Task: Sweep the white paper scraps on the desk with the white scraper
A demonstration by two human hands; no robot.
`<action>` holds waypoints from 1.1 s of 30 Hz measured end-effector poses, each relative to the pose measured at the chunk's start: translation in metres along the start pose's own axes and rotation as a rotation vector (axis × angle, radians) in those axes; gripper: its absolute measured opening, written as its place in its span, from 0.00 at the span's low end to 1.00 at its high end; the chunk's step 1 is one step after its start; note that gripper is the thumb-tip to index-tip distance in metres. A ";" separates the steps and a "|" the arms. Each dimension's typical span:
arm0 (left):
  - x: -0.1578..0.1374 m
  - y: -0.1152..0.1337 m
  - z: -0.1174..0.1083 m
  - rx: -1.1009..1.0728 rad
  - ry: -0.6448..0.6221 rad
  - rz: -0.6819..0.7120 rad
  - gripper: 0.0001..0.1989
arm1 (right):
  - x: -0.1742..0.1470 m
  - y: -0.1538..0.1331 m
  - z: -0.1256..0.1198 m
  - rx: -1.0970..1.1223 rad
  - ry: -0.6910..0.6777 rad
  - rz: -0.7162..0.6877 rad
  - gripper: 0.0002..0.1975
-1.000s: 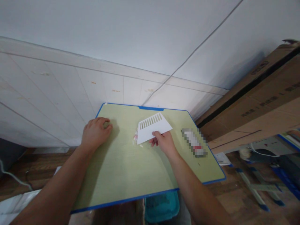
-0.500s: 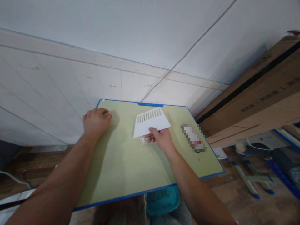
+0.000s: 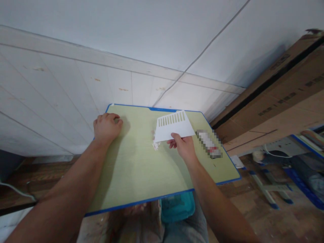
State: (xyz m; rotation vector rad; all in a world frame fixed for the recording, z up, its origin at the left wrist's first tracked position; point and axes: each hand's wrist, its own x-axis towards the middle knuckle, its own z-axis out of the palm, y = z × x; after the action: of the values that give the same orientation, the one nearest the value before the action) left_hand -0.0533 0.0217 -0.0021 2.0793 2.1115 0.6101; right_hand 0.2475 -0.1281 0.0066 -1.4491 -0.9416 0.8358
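My right hand pinches the near edge of a white plastic scraper, a flat trapezoid with a row of slots along its far side, thumb on top. It is tilted over the tabletop. By its left corner lie small white scraps, partly hidden under it. My left hand is at the table's left edge with its fingers curled toward the thumb; whatever may be between them is hidden.
A blurred-out oblong item lies on the table's right side. Cardboard boxes lean at the right wall. Below the front edge is a teal bin. A grey cable runs down the wall behind the table.
My right hand has moved the scraper right and slightly away from me, exposing more of the white scraps at its left corner. My left hand stays at the table's left edge.
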 end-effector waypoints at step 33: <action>0.000 0.006 -0.012 0.044 -0.035 0.003 0.31 | -0.042 0.030 -0.049 0.014 0.139 -0.076 0.19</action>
State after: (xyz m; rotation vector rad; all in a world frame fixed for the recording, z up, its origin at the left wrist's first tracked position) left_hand -0.0524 0.0193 0.0112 2.1001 2.1223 0.5277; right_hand 0.2767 -0.1870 -0.0199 -1.4314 -0.8787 0.6756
